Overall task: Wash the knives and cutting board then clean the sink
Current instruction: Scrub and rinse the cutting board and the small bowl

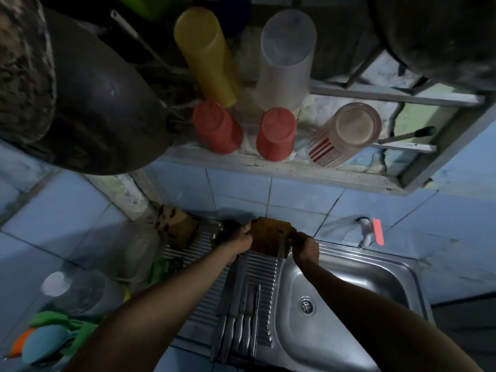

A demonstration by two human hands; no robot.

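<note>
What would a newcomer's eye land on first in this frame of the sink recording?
Probably the wooden cutting board, held upright against the tiled wall at the back of the ribbed drainboard, with the left hand and right hand gripping its two sides. Next, the row of knives lying side by side on the drainboard nearer the camera, just left of the steel sink basin.

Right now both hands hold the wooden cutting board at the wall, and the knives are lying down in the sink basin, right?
Not quite. The head view shows the knives lying on the ribbed drainboard, not in the sink basin. The left hand and right hand do hold the wooden cutting board at the wall.
</note>
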